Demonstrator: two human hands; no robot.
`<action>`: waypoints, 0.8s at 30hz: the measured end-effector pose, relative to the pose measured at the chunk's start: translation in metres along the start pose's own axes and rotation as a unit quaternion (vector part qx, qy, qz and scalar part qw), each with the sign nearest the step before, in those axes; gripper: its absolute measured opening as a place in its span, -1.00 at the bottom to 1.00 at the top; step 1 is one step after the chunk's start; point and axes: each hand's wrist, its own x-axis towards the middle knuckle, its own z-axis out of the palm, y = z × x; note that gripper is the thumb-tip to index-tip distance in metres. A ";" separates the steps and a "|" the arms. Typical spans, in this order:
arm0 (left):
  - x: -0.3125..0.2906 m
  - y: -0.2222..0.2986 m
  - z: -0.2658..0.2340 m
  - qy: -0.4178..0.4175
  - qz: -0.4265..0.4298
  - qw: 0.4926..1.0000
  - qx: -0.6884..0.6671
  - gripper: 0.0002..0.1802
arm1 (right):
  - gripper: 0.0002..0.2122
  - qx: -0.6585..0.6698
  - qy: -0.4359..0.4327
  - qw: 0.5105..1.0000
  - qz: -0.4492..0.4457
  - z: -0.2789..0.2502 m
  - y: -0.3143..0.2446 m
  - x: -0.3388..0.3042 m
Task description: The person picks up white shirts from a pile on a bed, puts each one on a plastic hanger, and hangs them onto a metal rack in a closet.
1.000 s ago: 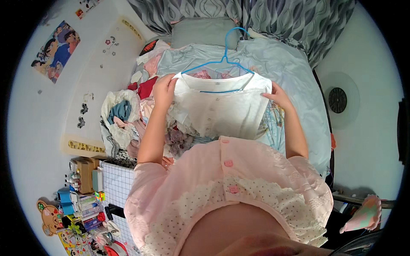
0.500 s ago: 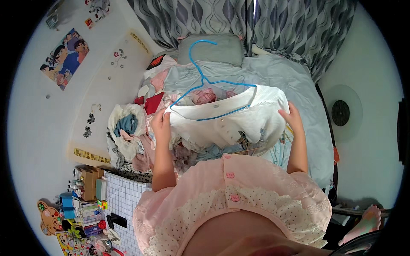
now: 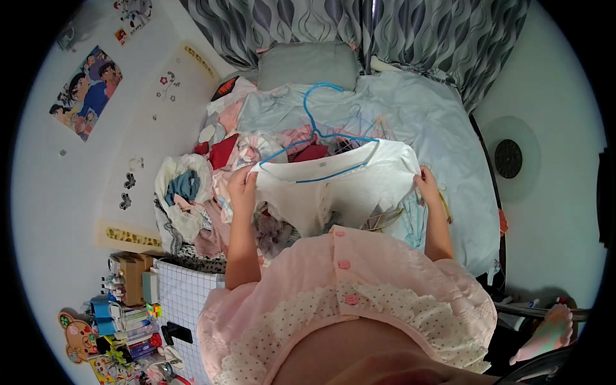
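Note:
A white buttoned top (image 3: 308, 199) is stretched between my two hands above the bed, with a blue hanger (image 3: 314, 122) inside its neck opening. The hanger's hook points away from me, toward the pillow. At the left shoulder, my left hand (image 3: 242, 186) is closed on the cloth. My right hand (image 3: 425, 181) pinches the right shoulder edge. The lower part of the top hangs down in front of my pink blouse, its hem partly hidden.
Heaped clothes (image 3: 221, 151) cover the left of the bed (image 3: 449, 186), and a white cloth bag (image 3: 192, 215) of garments stands beside them. More hangers (image 3: 359, 122) lie behind the top. A grey pillow (image 3: 308, 66) is at the head. Lower left is a checked table (image 3: 199, 289) with a phone (image 3: 179, 332).
The top has come lower and flatter, its front hanging down more. The hanger's hook has swung down and to the right. Both hands still grip the shoulders; the right has moved slightly lower.

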 end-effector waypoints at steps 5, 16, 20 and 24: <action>-0.008 -0.025 0.012 -0.017 0.045 0.999 0.012 -0.84 | -0.70 -0.035 0.072 0.990 -0.114 0.017 -0.074 -0.012; -0.017 -0.013 0.020 -0.049 0.038 0.998 0.027 -0.86 | -0.65 -0.246 0.105 0.908 -0.322 0.043 -0.146 -0.011; -0.018 -0.012 0.015 -0.035 0.066 0.996 0.038 -0.86 | -0.80 -0.108 -0.013 0.974 -0.201 0.046 -0.117 -0.004; -0.022 -0.004 0.015 -0.080 0.038 0.995 0.039 -0.86 | -0.88 -0.026 -0.064 0.989 -0.131 0.044 -0.116 -0.012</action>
